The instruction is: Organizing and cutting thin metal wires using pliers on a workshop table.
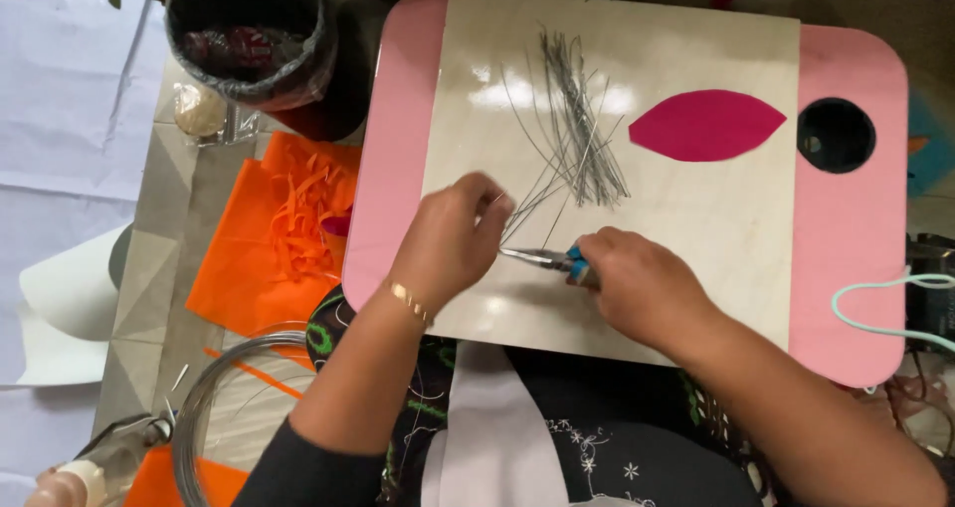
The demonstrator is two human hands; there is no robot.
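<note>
The pale wooden lap board with pink rounded ends (856,298) is the landmark here. Near its front edge, the right hand (637,283) is closed around the blue-handled pliers (552,259), whose metal nose points left toward the left hand (453,238). That hand is curled, fingertips pinched on the end of a thin grey wire piece (532,208) that runs up and right toward the middle of the board; whether the plier nose is already clamped on this wire is too fine to tell.

At the board's centre lies a loose heap of cut grey wire lengths (577,129), too many and too overlapped to count, well over a dozen. Judging by that heap, much cutting looks done, while only one piece is being worked now and the rest lie untouched.

Right of the heap lies one magenta leaf-shaped felt cutout (704,125), and beyond it one round black hole in the pink end (836,135).

Left of the board sits one orange felt sheet with shredded strips on it (269,238), behind it one black-lined bin (249,34), and in front of it one coil of grey wire (214,407).
</note>
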